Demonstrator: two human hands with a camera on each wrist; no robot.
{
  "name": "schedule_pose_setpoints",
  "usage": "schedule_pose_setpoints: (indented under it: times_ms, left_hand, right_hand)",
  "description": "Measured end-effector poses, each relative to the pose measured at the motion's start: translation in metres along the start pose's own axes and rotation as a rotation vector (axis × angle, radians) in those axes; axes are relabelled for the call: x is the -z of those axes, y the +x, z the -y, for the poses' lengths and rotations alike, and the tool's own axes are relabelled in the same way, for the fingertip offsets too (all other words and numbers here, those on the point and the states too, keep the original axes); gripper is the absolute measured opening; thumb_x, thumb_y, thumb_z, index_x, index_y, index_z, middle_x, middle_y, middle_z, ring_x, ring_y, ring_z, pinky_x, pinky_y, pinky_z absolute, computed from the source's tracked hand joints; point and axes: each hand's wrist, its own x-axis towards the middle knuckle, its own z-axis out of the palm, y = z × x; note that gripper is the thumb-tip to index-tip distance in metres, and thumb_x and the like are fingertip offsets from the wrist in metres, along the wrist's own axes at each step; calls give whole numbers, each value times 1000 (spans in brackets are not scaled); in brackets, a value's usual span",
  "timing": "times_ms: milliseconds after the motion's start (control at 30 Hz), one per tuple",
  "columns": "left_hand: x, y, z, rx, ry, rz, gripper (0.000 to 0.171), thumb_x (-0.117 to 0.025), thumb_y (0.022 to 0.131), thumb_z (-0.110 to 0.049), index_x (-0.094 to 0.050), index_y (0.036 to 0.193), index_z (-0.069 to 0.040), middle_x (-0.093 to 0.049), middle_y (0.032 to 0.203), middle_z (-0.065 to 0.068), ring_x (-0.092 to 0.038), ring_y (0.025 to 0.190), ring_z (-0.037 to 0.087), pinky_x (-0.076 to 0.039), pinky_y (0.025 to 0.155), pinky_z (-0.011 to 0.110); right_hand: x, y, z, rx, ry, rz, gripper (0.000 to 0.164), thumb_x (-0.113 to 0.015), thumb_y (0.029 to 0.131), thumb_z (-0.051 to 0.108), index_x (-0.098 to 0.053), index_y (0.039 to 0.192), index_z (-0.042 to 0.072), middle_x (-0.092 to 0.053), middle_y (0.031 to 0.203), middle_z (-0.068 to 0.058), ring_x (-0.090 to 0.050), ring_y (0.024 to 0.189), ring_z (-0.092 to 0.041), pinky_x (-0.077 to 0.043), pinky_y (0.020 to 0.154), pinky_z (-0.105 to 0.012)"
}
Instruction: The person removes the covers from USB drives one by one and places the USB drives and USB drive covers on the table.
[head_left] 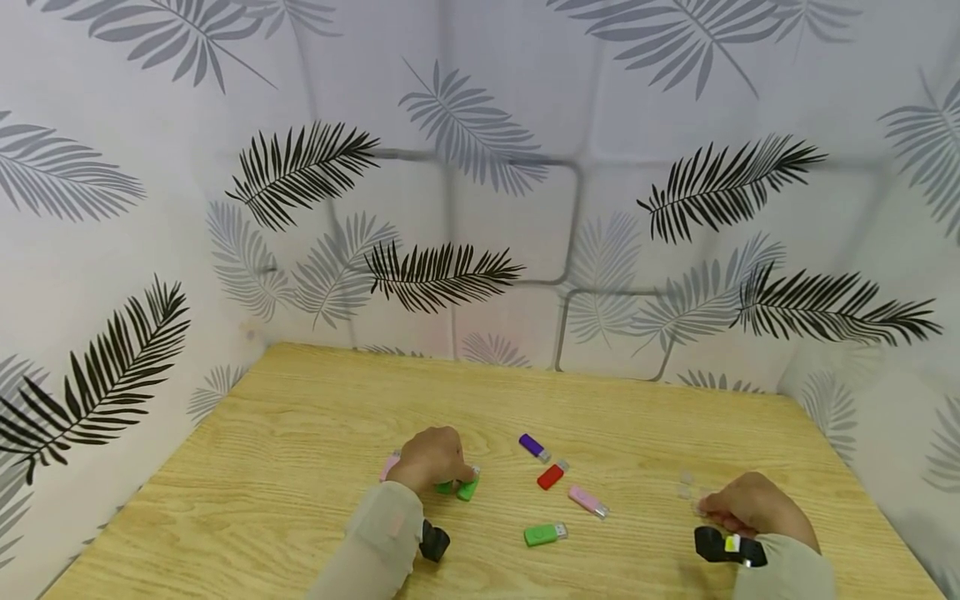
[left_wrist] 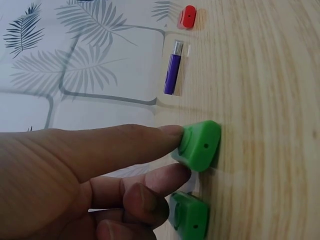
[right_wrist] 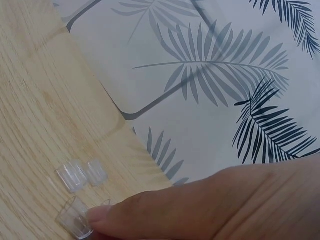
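My left hand (head_left: 435,458) is over the table left of centre, its thumb and a finger pinching a green USB stick (left_wrist: 202,145). Close beside that stick lies a second green USB stick (left_wrist: 190,217). A pink USB stick (head_left: 390,464) is partly hidden behind the same hand. At the right, my right hand (head_left: 757,504) pinches a small clear plastic cap (right_wrist: 75,218) low at the tabletop, the thumb tip on its side. Two more clear caps (right_wrist: 71,176) lie just beyond it. The right hand's other fingers are mostly hidden in the wrist view.
Between the hands lie a purple USB stick (head_left: 531,444), a red one (head_left: 551,476), a pink one (head_left: 587,501) and a green one (head_left: 542,535). The wooden table (head_left: 337,392) meets a leaf-patterned curtain (head_left: 510,225) at its back and sides.
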Motion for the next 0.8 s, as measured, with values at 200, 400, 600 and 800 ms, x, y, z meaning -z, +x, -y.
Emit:
schedule_pose_setpoints:
  times_ms: [200, 400, 600, 800]
  left_hand:
    - [0, 0, 1, -9, -17, -5, 37, -75, 82, -26, -63, 56, -2, -36, 41, -8, -32, 39, 7, -24, 37, 18]
    - [1, -1, 1, -10, -23, -13, 39, -76, 81, -26, -60, 53, -4, -33, 40, -9, -31, 39, 7, -22, 37, 17]
    - [1, -1, 1, -10, -24, -7, 37, -75, 81, -26, -62, 55, -3, -35, 40, -9, -31, 39, 7, -23, 37, 17]
    - [0, -1, 1, -23, -31, -10, 37, -75, 81, -24, -62, 53, -3, -38, 40, -8, -31, 38, 6, -23, 36, 17]
  right_hand:
    - [1, 0, -1, 3, -11, -1, 18, -65, 86, 6, -70, 71, -2, -54, 51, 3, -48, 45, -5, -42, 47, -19]
    - [2, 1, -1, 11, -22, -4, 18, -64, 86, 6, -70, 70, -1, -53, 51, 3, -48, 46, -6, -42, 48, -20]
    - [2, 2, -2, 27, -61, -12, 20, -65, 86, 7, -68, 67, 1, -53, 51, 3, -47, 47, -6, -42, 48, -20]
    - [1, 2, -2, 15, -26, -23, 19, -64, 86, 6, -69, 68, 0, -54, 52, 3, -47, 46, -5, -41, 47, -19]
